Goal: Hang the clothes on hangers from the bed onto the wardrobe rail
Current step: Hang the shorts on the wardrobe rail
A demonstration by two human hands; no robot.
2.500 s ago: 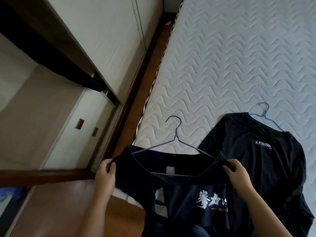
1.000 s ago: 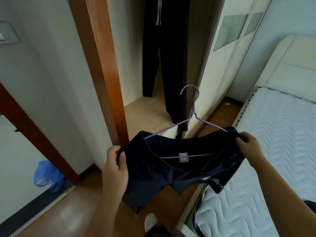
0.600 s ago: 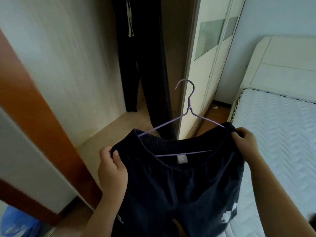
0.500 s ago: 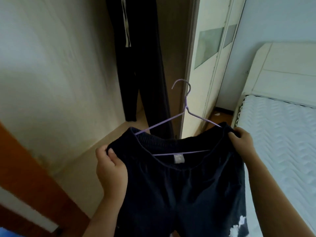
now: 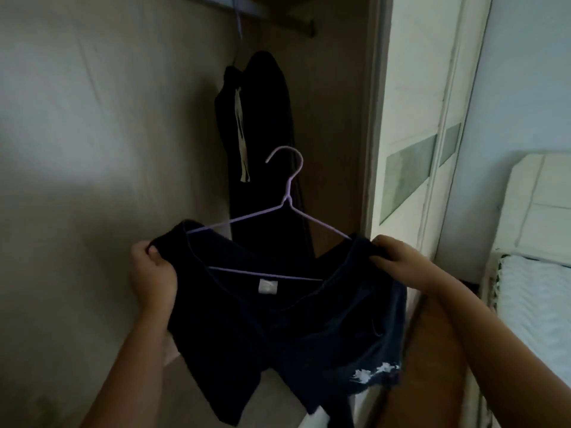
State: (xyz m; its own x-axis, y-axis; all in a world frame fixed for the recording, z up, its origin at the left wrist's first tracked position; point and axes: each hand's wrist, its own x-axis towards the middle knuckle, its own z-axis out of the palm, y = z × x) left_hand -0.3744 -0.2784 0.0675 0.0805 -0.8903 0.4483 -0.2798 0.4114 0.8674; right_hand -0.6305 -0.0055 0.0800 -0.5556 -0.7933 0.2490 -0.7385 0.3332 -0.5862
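I hold dark navy shorts (image 5: pixel 278 329) with a white print on a lilac wire hanger (image 5: pixel 289 193) in front of the open wardrobe. My left hand (image 5: pixel 153 276) grips the left end of the waistband. My right hand (image 5: pixel 398 261) grips the right end. The hanger's hook points up and stands free, well below the wardrobe rail (image 5: pixel 247 9) at the top of the view. Black trousers (image 5: pixel 262 156) with a pale drawstring hang from that rail on another hanger.
The wardrobe's pale side wall (image 5: pixel 92 149) fills the left. A white sliding door (image 5: pixel 417 134) with grey panels stands right of the opening. The bed's mattress (image 5: pixel 534 304) and white headboard (image 5: pixel 543 205) lie at the far right.
I have turned from the bed to the wardrobe, carrying the shorts on the hanger. The view has tilted up, so the rail and the top of the hanging trousers now show.
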